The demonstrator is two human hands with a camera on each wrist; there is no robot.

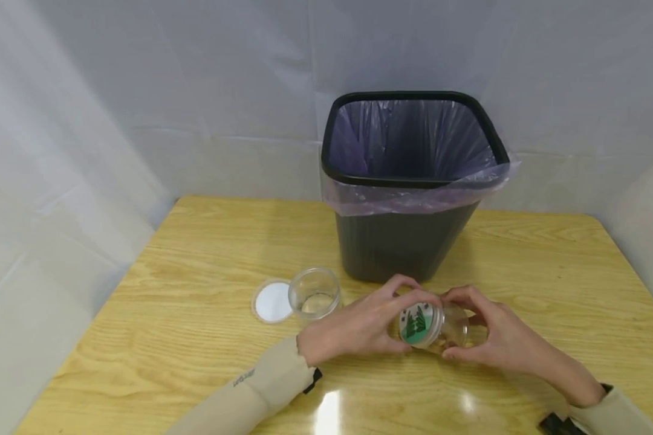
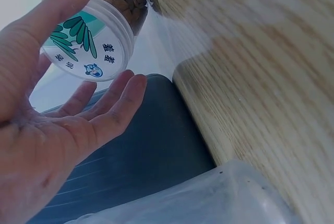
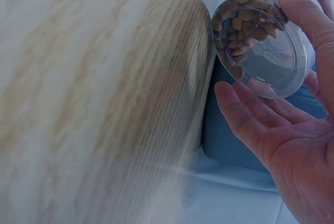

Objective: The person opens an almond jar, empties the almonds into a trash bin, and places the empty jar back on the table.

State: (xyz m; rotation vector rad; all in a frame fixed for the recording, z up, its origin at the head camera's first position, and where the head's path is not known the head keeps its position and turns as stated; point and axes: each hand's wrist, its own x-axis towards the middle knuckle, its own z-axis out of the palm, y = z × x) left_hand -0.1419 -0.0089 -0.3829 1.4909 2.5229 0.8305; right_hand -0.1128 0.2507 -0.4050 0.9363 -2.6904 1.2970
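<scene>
the person's left sleeve (image 1: 272,379) is pale cream and long, with small dark letters (image 1: 243,378) on it, too tiny to read. a little black piece (image 1: 312,380) pokes out by its end. the right sleeve (image 1: 617,415) is cream too, with a black lump (image 1: 560,425) beside it. the left hand (image 1: 359,326) and right hand (image 1: 508,338) are bare.

Left grip (image 1: 369,321) and right grip (image 1: 505,338) curve toward each other.

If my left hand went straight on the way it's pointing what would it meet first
The left hand would first meet the clear plastic jar with the round green-and-white lid, which it holds. Past that, the right hand at the jar's other end looks next, though depth is hard to judge.
</scene>
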